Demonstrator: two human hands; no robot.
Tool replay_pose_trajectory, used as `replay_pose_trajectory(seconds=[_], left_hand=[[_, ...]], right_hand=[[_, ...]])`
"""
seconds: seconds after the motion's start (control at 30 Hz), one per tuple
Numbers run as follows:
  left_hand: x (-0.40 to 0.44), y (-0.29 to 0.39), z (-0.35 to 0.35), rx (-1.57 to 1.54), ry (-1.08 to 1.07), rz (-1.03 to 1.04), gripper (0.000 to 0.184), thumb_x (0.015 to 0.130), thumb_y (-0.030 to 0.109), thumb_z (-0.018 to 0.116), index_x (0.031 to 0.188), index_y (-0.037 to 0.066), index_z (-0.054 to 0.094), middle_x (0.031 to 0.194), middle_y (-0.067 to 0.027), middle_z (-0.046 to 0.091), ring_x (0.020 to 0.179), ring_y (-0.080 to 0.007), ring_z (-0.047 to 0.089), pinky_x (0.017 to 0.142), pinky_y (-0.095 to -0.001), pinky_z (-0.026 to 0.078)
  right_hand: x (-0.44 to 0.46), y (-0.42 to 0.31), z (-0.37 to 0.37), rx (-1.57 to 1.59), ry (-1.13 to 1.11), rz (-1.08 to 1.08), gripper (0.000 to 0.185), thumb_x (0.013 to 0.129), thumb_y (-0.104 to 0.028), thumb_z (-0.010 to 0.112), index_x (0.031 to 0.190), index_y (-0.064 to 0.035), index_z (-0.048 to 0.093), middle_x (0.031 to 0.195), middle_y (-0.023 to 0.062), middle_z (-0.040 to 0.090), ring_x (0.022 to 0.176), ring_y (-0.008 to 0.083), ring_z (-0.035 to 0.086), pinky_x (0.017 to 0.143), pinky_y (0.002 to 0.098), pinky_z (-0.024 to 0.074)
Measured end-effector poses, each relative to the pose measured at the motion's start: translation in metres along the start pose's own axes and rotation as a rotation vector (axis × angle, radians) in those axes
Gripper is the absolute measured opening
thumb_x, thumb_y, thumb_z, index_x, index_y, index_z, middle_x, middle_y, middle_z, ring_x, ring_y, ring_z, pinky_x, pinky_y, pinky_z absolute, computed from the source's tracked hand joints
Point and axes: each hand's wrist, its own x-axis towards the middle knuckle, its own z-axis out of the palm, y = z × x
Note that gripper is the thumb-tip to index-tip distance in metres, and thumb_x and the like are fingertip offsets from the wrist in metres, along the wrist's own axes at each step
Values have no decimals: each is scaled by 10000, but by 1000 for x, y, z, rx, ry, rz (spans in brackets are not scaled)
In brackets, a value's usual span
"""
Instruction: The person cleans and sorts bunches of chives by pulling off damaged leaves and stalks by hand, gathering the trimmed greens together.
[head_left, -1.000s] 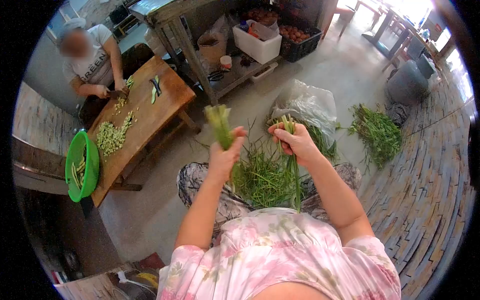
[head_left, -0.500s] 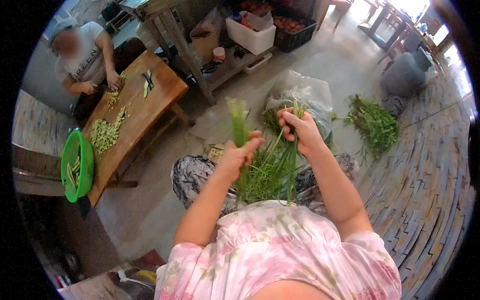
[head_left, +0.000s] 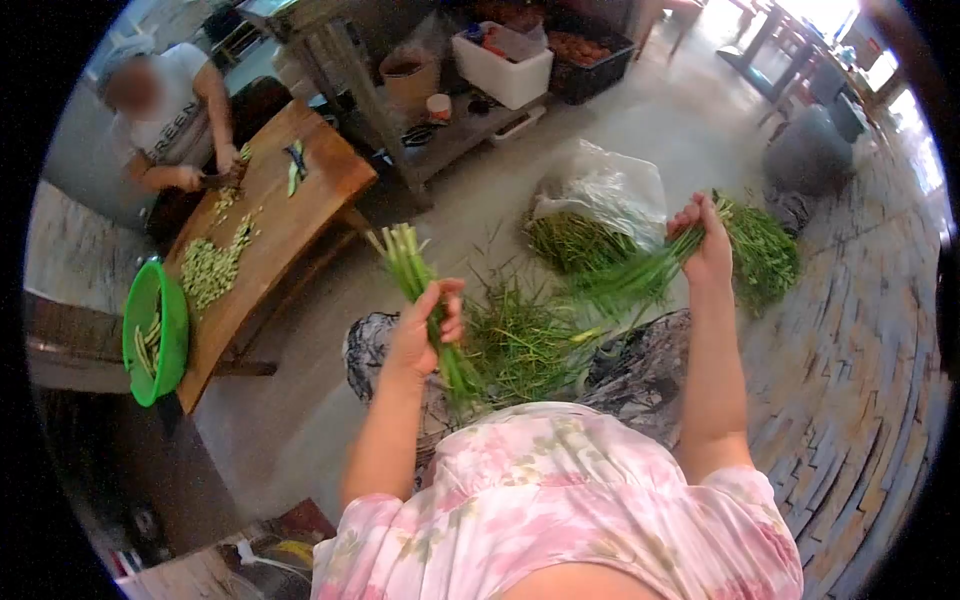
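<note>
Head view: my left hand point(head_left: 418, 335) has its fingers wrapped round a bundle of stems point(head_left: 403, 260), the pale cut ends standing up above my grip and leaning a little to the left, the greener lengths hanging below towards my lap. My right hand point(head_left: 708, 245) is raised well apart from it, out to the right, fingers curled in on a bunch of long greens point(head_left: 640, 275); the fine blades trail down to the left from my fist and look slightly blurred.

Between my hands, lower down, a tangled heap of greens point(head_left: 520, 345) lies between my knees, which are clad in patterned trousers point(head_left: 640, 360). Just ahead, a clear plastic bag point(head_left: 605, 190) partly covers more grassy stalks point(head_left: 565, 240) on the floor. Just behind my right hand sits a leafy green pile point(head_left: 770, 260), with a grey cylinder point(head_left: 805, 155) beyond it.

Off to my left stands a wooden worktop point(head_left: 330, 170) with chopped pale-green pieces point(head_left: 210, 270) scattered on it and a bright green basket point(head_left: 176, 330) at its near end. At its far side another person point(head_left: 185, 110) holds a knife point(head_left: 217, 181). Farther ahead, a low shelf carries a white box point(head_left: 505, 75) beside a black crate point(head_left: 590, 80).
</note>
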Motion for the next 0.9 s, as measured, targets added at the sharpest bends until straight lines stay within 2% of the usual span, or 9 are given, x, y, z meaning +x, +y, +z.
replay_pose_trajectory(seconds=[0.07,0.2,0.3,0.4,0.43,0.53,0.63,0.73,0.9], left_hand=[[5,-5,4,-33,-116,-30,388,894,297,467,1133,-5,518,794,-43,560,614,-99,473,514,-234,394],[13,-20,21,-22,-181,-65,419,875,256,460,1200,-9,470,866,-84,583,659,-146,512,559,-284,428],[12,-25,37,92,-196,-94,389,886,237,451,1187,-8,482,873,-67,596,655,-116,522,563,-239,442],[11,-31,52,307,-126,-102,346,871,215,499,1146,6,520,863,-54,603,631,-107,507,549,-218,427],[10,-33,53,370,-118,-96,334,868,209,509,1134,8,529,858,-51,604,627,-106,504,547,-215,425],[10,-38,55,344,-87,-92,297,862,209,538,1081,10,554,842,-55,610,624,-107,508,535,-221,422],[13,-39,43,96,27,-157,267,863,218,546,1040,19,568,833,-60,616,617,-113,514,523,-236,419],[15,-41,37,86,59,-125,208,848,210,570,983,52,555,816,-49,605,631,-132,531,513,-262,429],[14,-49,44,186,143,-59,242,792,195,657,954,37,572,819,-57,624,617,-123,530,528,-259,430]], right_hand=[[-18,21,16,-224,-4,68,131,864,-182,563,915,-65,532,706,-8,462,569,95,401,473,237,339],[-48,62,47,-635,-153,261,154,803,-171,628,885,-59,560,667,-22,480,506,71,403,429,229,322],[-72,86,83,-888,-284,313,202,771,-166,657,900,-26,589,642,-11,519,512,72,460,456,236,377],[-84,99,109,-817,-412,292,138,789,-107,630,854,4,581,666,5,551,561,105,516,497,259,440],[-83,103,107,-821,-410,286,137,793,-112,628,861,-4,578,669,-2,546,562,95,515,483,243,419],[-78,115,99,-762,-387,280,109,808,-112,615,859,-31,565,669,-21,519,536,63,475,433,210,346],[-73,107,89,-800,-312,340,92,801,-110,614,803,-35,561,638,-20,501,495,61,426,420,230,330],[-74,110,83,-695,-276,392,86,819,-117,601,818,-73,527,629,-40,449,477,44,363,399,207,267],[-76,112,80,-656,-285,440,97,812,-126,609,849,-78,533,621,-43,447,480,52,379,409,218,277]])
